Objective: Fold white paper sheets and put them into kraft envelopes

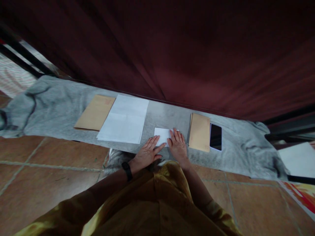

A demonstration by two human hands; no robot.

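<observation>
A small folded sheet of white paper (162, 132) lies on the grey cloth in front of me. My left hand (147, 152) rests flat with its fingertips at the paper's left and near edge, fingers stretched out. On the right end of the same paper, my right hand (177, 144) presses down with its fingers extended, covering that side. Neither hand grips anything. To the left is a stack of large white sheets (125, 119), and past it several brown envelopes (94, 113). Another brown envelope stack (199, 132) lies just right of my right hand.
A phone (216, 137) with a dark screen lies beside the right envelopes. The long narrow bench is draped with a rumpled grey cloth (236, 147). Behind it hangs a dark red curtain (157, 49). Tiled floor (61, 183) shows below the near edge.
</observation>
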